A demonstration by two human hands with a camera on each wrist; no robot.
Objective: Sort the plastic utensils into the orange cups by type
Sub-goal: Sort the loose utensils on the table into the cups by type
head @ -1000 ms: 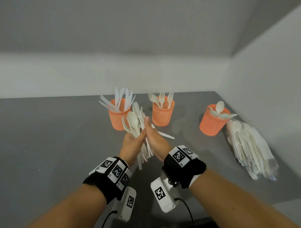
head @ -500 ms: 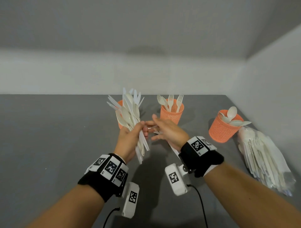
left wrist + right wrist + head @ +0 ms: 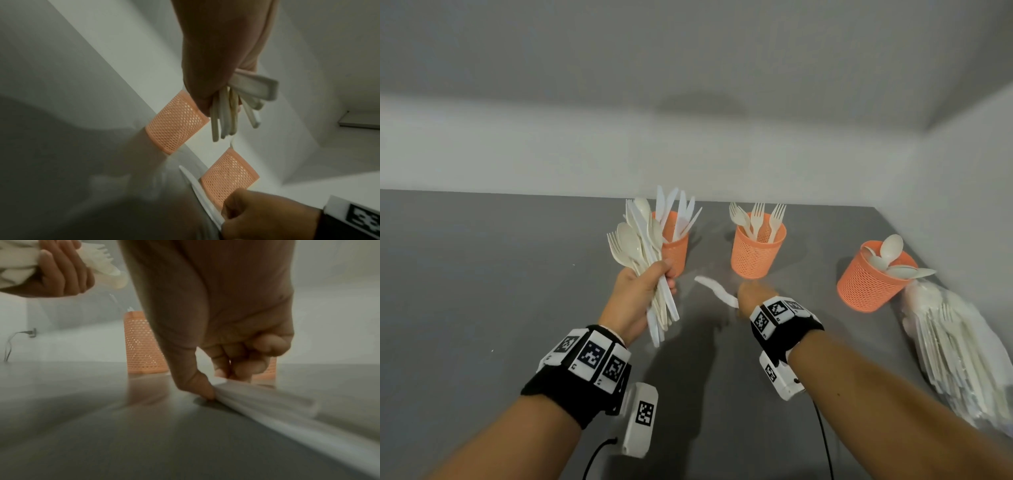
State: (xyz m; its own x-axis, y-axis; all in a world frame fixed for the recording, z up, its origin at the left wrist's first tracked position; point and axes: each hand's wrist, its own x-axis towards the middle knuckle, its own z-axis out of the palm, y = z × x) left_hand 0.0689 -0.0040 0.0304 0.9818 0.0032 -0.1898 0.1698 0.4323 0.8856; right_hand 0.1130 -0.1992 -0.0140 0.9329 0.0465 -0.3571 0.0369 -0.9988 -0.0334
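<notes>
Just in front of the fork cup, the right hand pinches a white plastic knife lying flat on the table and risks slipping, while the left hand clutches a loose mixed utensil bundle that could spill.

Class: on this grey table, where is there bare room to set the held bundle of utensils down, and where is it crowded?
Free: the wide grey tabletop left of the orange mesh cup of knives and of the left hand gripping the bundle of white plastic utensils. Crowded: the right side, where the orange mesh cup of spoons stands against the clear bag of utensils.
</notes>
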